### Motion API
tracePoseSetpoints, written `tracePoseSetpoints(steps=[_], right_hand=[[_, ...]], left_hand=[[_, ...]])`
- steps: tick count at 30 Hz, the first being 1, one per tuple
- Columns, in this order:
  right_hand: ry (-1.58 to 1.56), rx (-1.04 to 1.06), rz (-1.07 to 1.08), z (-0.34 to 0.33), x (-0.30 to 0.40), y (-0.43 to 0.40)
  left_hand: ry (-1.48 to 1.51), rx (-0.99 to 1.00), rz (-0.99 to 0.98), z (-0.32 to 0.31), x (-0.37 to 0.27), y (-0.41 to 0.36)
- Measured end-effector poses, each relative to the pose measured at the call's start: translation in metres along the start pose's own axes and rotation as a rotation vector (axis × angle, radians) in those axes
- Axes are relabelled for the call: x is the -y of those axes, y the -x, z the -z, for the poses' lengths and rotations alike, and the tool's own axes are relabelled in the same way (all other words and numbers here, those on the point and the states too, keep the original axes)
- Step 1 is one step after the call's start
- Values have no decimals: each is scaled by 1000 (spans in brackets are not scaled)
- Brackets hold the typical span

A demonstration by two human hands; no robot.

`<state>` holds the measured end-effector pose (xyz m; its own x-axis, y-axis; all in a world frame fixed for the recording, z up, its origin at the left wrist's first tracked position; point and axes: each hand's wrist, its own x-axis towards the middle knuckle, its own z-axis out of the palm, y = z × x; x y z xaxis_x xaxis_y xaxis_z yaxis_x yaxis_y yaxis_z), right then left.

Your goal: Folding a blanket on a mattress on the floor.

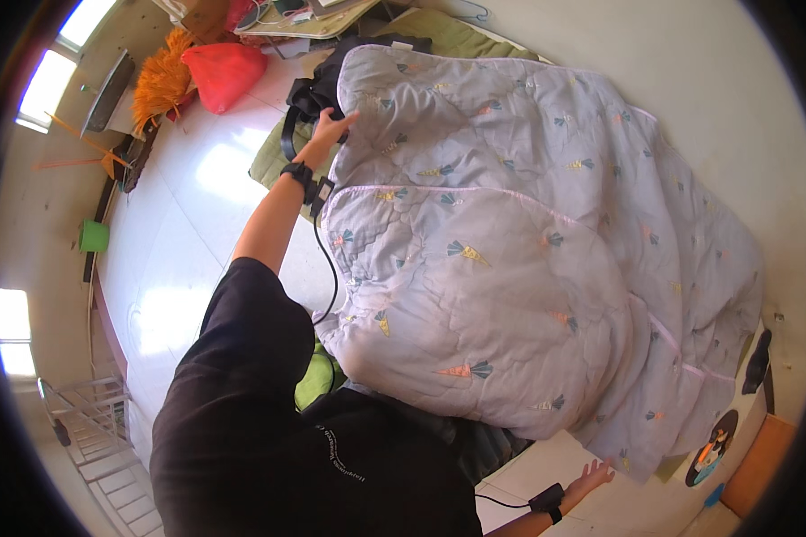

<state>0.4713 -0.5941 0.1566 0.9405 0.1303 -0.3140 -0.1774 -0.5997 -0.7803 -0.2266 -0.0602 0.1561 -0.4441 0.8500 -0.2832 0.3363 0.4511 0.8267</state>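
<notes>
A grey-lilac quilt [470, 315] with a carrot pattern and pale pink edging lies spread in front of me, partly folded over itself and wrinkled. My left hand [326, 134] is at the quilt's upper left edge, thumb and fingers apart, its fingertips close to the border; whether they touch it I cannot tell. Black fabric with a black strap [289, 134] lies beside that hand, over a green padded mat [269, 158]. At the lower right, my right hand [590, 478] is beside the quilt's hanging corner, fingers spread and holding nothing visible. Each wrist wears a black band with a cabled device.
Upper left are a red plastic bag [225, 74], an orange fringed bundle [161, 80] and a small table [309, 23] bearing items. A green bin [94, 236] is by the left wall, a metal rack [101, 450] lower left. A wooden panel [759, 463] stands lower right.
</notes>
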Motion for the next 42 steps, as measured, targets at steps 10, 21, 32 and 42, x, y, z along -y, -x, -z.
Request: tracePoseSetpoints(steps=[10,21,32,42], right_hand=[[-65,41,73,-2,8,-14],[-117,848,427,-102,236,160],[704,1332,860,-262,218,153],[360,1318,296,-298,228,118]], left_hand=[[-19,162,-819,27,-111,28],[-139,1223,-1266,14,-123,341],[-461,1114,-1109,21,-72,380],[-667,1036,-1229,20,-47,395]])
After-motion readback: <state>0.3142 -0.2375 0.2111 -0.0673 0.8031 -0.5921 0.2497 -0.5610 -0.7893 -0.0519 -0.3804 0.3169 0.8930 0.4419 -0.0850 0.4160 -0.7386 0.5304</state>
